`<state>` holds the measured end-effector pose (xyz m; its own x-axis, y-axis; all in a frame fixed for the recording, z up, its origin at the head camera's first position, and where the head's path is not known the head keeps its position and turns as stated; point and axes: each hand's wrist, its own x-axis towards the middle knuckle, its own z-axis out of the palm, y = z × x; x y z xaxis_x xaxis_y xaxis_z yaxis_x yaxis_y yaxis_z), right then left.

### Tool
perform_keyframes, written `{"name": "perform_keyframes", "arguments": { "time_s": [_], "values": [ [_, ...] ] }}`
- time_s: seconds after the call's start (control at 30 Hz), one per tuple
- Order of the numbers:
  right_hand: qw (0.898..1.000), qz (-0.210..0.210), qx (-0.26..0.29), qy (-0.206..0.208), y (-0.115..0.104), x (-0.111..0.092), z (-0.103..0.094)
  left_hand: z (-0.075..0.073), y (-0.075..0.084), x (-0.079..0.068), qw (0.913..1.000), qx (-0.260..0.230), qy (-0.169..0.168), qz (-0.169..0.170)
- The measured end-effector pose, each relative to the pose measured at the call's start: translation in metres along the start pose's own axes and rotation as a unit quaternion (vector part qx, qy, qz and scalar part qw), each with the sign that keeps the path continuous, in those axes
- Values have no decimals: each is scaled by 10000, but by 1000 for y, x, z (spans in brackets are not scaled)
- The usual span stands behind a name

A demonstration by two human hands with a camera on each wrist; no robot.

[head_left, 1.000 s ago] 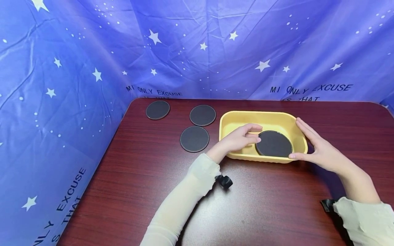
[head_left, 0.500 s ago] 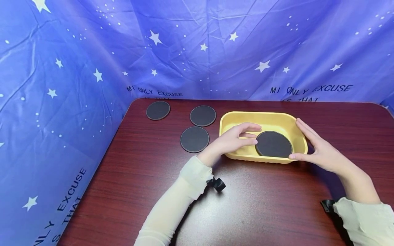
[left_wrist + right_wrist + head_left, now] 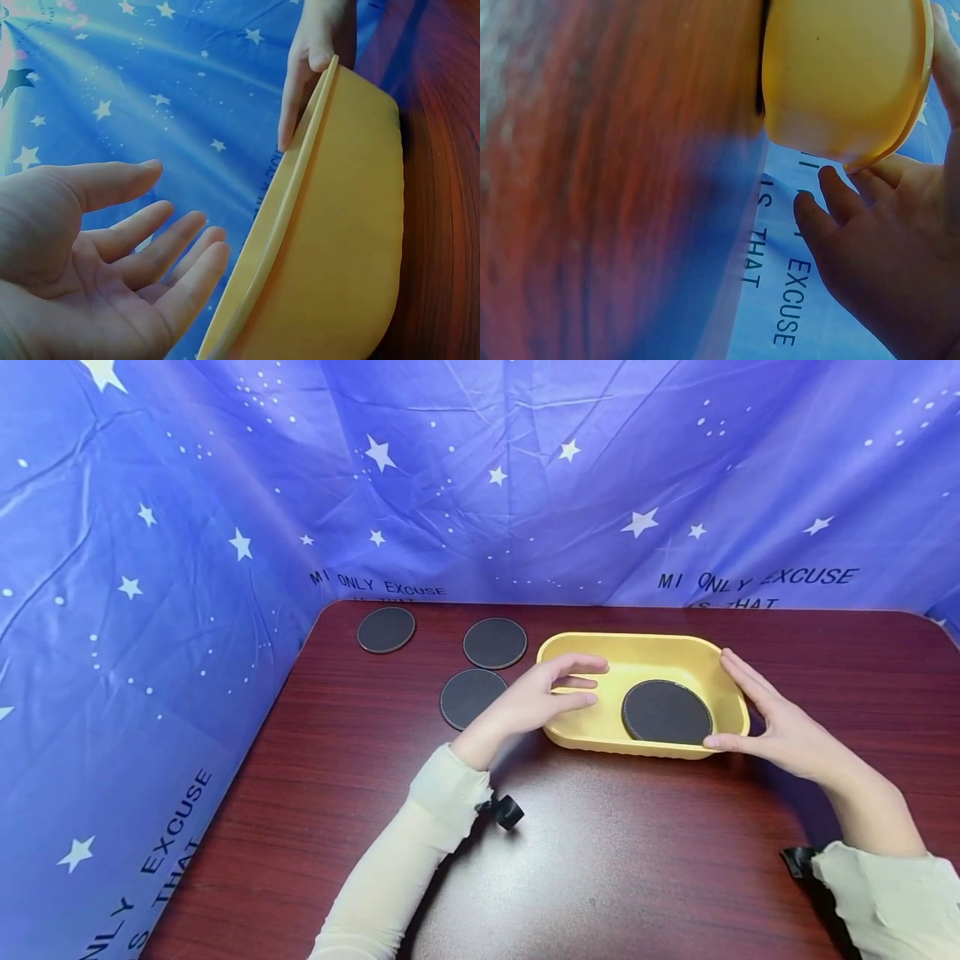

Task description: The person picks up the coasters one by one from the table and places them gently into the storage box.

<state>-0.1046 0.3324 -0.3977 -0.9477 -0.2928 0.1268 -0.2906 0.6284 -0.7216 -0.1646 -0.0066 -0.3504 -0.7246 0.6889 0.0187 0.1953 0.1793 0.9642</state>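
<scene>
A yellow plastic bin (image 3: 592,745) stands on the table with one round black coaster (image 3: 666,712) lying inside, towards its right end. Over the bin's left end hovers my left hand (image 3: 536,695), fingers spread and holding nothing; the left wrist view shows the same hand (image 3: 120,262) apart from the bin's rim. My right hand (image 3: 795,735) grips the bin's right end, thumb on the near rim and fingers along the outer wall. From the right wrist, fingertips of that hand (image 3: 900,225) touch the yellow wall.
Left of the bin lie three more black coasters: a far-left one (image 3: 386,630), a middle one (image 3: 495,642) and a nearer one (image 3: 472,697) partly hidden by my left hand. A blue star-printed cloth (image 3: 510,485) hangs behind and left of the dark red wooden table (image 3: 600,860).
My left hand has drawn left, away from the coaster inside the bin, and now partly covers the nearest coaster on the table. The right hand and the bin stay put.
</scene>
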Motion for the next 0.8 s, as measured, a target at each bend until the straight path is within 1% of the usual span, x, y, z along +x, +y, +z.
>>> {"name": "perform_keyframes", "arguments": {
  "time_s": [0.1, 0.33, 0.53, 0.7, 0.8],
  "values": [
    [10000, -13, 3, -2, 0, 0, 0, -6, -1, -5, 9999, -78, 115, 35],
    [10000, -33, 47, 2, 0, 0, 0, -19, -4, -15, 9992, -175, 363, 0],
    [10000, -26, 11, 2, 0, 0, 0, -31, -6, -23, 9978, -261, 603, 57],
    [10000, -37, 23, -4, 0, 0, 0, -41, -13, -28, 9964, -297, 790, 103],
    [10000, -49, 32, -1, 0, 0, 0, -47, -17, -32, 9956, -236, 896, 135]
  ]
}}
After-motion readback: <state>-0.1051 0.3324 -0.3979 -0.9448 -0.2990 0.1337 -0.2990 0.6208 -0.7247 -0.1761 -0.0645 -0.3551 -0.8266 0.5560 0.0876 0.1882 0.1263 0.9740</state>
